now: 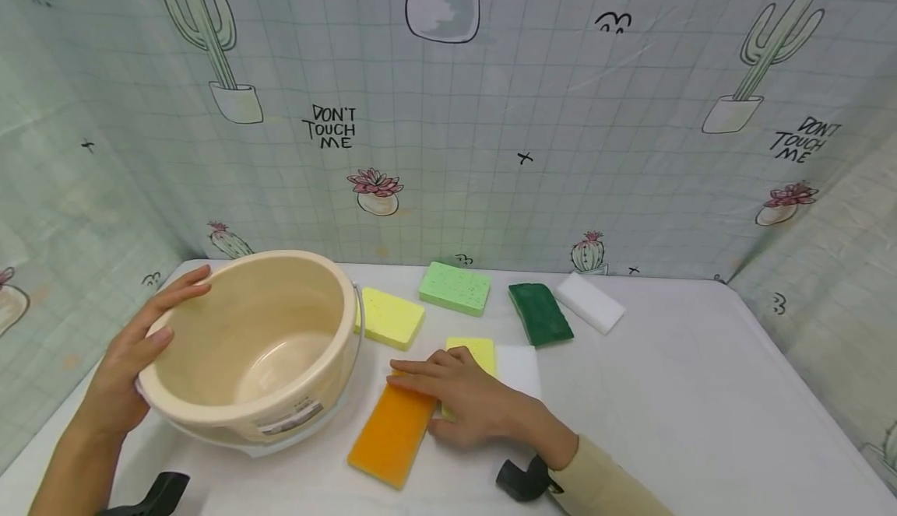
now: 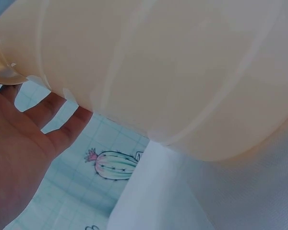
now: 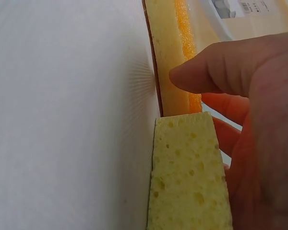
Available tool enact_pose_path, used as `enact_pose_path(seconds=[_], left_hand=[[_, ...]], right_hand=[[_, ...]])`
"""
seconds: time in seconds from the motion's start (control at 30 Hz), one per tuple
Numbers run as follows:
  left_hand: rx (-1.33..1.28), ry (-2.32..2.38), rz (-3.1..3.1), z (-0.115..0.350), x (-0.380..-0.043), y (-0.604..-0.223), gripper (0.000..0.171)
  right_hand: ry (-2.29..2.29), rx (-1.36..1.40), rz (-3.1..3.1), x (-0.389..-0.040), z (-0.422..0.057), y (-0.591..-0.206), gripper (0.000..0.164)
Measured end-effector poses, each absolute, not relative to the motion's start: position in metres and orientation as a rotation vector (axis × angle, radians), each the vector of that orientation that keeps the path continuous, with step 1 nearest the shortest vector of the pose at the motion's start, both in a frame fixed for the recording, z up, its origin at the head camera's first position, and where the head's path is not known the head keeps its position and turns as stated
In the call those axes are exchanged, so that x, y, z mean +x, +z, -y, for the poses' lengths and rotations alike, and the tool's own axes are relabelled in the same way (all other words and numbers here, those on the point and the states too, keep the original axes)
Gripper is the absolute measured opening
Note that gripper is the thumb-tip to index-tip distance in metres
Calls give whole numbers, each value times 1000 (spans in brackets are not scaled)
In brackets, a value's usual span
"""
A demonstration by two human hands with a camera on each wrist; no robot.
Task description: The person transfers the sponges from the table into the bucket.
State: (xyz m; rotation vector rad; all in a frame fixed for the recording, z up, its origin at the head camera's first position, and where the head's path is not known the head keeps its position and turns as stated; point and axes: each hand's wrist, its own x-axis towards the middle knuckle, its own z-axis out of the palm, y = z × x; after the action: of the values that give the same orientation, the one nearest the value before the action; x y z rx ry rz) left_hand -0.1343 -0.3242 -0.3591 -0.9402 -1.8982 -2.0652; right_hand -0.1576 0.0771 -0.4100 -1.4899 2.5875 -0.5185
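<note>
My left hand grips the rim of a cream plastic bucket, thumb inside and fingers over the far left edge. The bucket leans toward me, and its inside shows no contents. In the left wrist view its ribbed wall fills the upper part. My right hand holds the far end of an orange sponge, fingers across its top and thumb at its right side. The right wrist view shows the sponge's pale yellow layer beside the thumb. A yellow sponge lies partly hidden under that hand.
Behind lie another yellow sponge, a light green sponge, a dark green scouring pad and a white sponge. A flat white piece sits right of my right hand. Cactus-print cloth hangs around the white table.
</note>
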Motion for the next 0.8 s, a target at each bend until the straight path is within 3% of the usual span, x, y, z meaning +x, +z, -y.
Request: enact_pose_path(seconds=[0.8], left_hand=[[-1023, -2116, 1789, 323, -136, -366, 58]], right_hand=[[-584, -1517, -2510, -162, -78, -410, 64]])
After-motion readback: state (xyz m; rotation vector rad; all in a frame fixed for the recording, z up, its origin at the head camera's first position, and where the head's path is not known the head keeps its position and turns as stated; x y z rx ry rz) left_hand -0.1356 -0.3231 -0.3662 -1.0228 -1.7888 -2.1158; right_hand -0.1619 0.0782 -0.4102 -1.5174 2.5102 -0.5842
